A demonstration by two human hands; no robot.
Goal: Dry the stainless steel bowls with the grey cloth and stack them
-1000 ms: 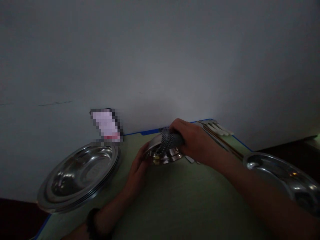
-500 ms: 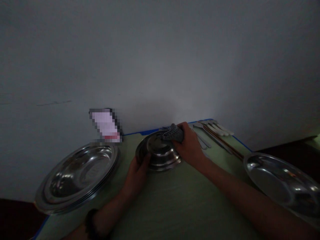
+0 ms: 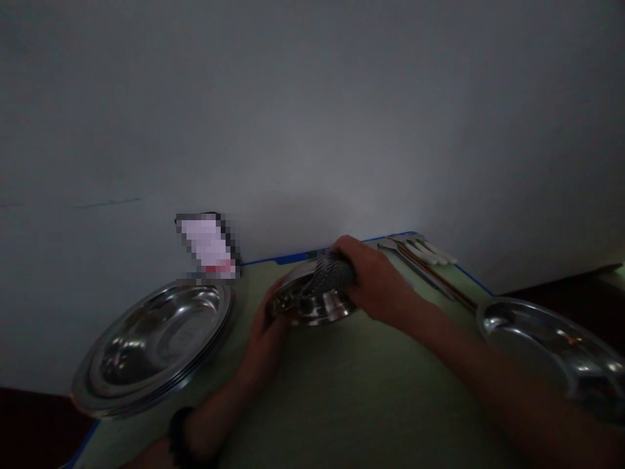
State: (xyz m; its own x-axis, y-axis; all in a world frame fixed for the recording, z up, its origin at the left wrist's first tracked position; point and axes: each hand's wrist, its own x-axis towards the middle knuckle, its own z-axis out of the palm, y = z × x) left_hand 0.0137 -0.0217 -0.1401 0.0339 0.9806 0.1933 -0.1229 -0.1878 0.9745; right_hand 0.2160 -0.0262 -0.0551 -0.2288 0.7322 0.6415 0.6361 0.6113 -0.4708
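Note:
A shiny metal bowl (image 3: 328, 309) is tilted above the green table, its underside partly turned toward me. My left hand (image 3: 267, 326) grips its left rim, thumb on the near side and fingers hidden behind. A dark grey patterned cloth (image 3: 329, 273) is bunched in my right hand (image 3: 368, 273), which presses it against the bowl's outside. The fingertips of my right hand are hidden by the cloth.
Stacked metal basins (image 3: 161, 339) stand at the left. Behind them a phone (image 3: 208, 244), blurred out, leans on the wall. Chopsticks (image 3: 439, 279) and several white-handled utensils (image 3: 432, 251) lie at the back right, near another metal basin (image 3: 541, 332).
The bowl has tipped and turned in my left hand. My right hand has moved the cloth slightly left and down over its outside.

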